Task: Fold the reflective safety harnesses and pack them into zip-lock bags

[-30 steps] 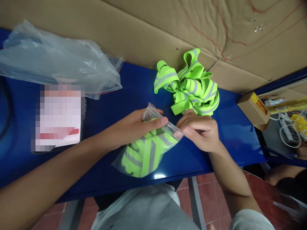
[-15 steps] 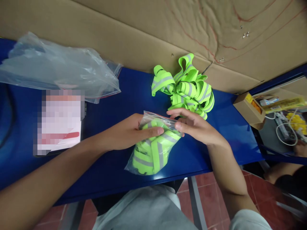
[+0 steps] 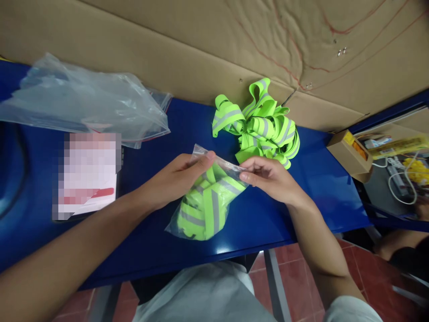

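A clear zip bag (image 3: pixel 174 226) filled with neon-green reflective straps (image 3: pixel 197 214) hangs tilted over the front half of the blue table. My left hand (image 3: pixel 189 172) pinches its upper left edge, thumb lying along the mouth. At the upper right corner, my right hand (image 3: pixel 268 176) grips the rim between thumb and curled fingers. The bag's mouth looks stretched between both hands; whether the zip is closed I cannot tell. Just behind my right hand lies a loose pile of the same green straps (image 3: pixel 264 127) with grey stripes.
Large clear plastic bags (image 3: pixel 90 103) lie at the back left, beside a blurred-out screen or sheet (image 3: pixel 89 174). A cardboard wall (image 3: pixel 187 53) lines the back of the blue table (image 3: pixel 268 223). A small cardboard box (image 3: pixel 348 154) stands right; part of another person (image 3: pixel 398 243) shows there.
My left thumb has moved up from the bag's front to its mouth. The bag has shifted slightly left, and my right hand has closed in on its corner.
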The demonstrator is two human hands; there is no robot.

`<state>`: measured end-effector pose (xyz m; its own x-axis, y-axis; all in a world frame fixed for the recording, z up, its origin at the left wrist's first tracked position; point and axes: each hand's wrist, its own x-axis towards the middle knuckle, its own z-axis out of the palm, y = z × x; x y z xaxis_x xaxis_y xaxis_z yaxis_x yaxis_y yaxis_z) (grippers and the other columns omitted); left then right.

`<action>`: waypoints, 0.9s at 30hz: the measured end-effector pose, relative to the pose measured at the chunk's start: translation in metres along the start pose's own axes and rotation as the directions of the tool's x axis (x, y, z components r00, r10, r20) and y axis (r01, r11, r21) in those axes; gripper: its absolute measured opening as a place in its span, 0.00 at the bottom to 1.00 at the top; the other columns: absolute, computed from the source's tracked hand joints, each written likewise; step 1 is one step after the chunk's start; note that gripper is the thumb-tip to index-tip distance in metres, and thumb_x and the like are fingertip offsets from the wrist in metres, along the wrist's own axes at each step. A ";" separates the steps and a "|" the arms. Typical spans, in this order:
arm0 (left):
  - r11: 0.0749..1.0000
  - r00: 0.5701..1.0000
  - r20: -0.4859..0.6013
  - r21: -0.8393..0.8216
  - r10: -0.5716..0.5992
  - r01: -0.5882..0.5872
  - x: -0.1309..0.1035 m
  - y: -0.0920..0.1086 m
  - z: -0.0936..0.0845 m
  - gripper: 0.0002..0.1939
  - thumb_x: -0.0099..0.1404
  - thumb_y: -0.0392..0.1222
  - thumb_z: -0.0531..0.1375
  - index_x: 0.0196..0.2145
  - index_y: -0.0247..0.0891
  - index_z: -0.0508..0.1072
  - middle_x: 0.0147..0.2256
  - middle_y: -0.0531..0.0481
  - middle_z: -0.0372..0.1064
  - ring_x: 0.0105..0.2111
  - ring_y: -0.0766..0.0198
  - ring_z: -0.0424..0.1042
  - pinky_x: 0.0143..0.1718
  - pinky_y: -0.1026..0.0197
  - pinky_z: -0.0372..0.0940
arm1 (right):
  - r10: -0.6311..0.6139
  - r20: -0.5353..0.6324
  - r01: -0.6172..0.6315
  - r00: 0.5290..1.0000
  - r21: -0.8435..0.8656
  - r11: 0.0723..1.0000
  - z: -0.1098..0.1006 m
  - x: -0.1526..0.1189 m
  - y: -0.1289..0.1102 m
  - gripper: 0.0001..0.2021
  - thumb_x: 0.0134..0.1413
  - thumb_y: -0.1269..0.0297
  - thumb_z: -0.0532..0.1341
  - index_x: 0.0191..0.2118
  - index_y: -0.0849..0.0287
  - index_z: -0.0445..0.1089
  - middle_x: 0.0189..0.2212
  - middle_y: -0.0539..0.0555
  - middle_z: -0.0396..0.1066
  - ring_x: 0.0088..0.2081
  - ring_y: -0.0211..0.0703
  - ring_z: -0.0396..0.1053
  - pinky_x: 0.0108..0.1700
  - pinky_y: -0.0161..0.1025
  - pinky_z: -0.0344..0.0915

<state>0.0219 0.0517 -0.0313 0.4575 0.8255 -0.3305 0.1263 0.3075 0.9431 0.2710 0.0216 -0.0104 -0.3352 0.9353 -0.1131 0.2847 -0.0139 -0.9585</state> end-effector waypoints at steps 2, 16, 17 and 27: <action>0.997 1.000 0.008 -0.070 -0.027 0.027 0.000 -0.001 0.001 0.30 0.68 0.67 0.60 0.37 0.35 0.84 0.27 0.47 0.78 0.28 0.59 0.77 0.27 0.65 0.70 | -0.040 -0.064 0.039 0.997 -0.011 0.999 0.001 0.000 0.002 0.13 0.58 0.56 0.72 0.35 0.61 0.76 0.25 0.47 0.70 0.26 0.31 0.63 0.28 0.31 0.59; 0.924 0.980 0.110 -0.330 -0.165 0.192 -0.004 0.003 -0.004 0.28 0.65 0.64 0.66 0.52 0.40 0.81 0.39 0.47 0.83 0.32 0.62 0.79 0.31 0.67 0.70 | -0.257 0.164 0.243 0.952 0.100 0.965 0.009 -0.004 -0.002 0.18 0.66 0.65 0.67 0.59 0.57 0.73 0.35 0.49 0.75 0.35 0.32 0.71 0.38 0.32 0.69; 0.932 0.982 0.107 -0.312 -0.156 0.183 -0.005 0.004 -0.006 0.27 0.65 0.64 0.66 0.51 0.41 0.82 0.38 0.48 0.83 0.32 0.63 0.79 0.31 0.68 0.69 | -0.268 0.177 0.254 0.947 0.100 0.962 0.013 -0.004 -0.002 0.17 0.66 0.66 0.67 0.58 0.57 0.73 0.35 0.49 0.75 0.35 0.32 0.72 0.38 0.31 0.70; 0.995 0.999 0.029 -0.093 -0.036 0.038 -0.020 0.007 -0.016 0.28 0.68 0.68 0.61 0.48 0.42 0.82 0.39 0.50 0.82 0.36 0.63 0.78 0.36 0.67 0.69 | -0.335 0.157 0.354 0.929 -0.118 0.928 0.019 -0.010 -0.005 0.08 0.65 0.67 0.66 0.49 0.59 0.73 0.38 0.53 0.77 0.37 0.36 0.75 0.40 0.35 0.72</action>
<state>0.0001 0.0450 -0.0186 0.4778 0.8001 -0.3626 0.0617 0.3812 0.9224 0.2557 0.0054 -0.0098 -0.5478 0.8182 0.1746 0.2512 0.3599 -0.8985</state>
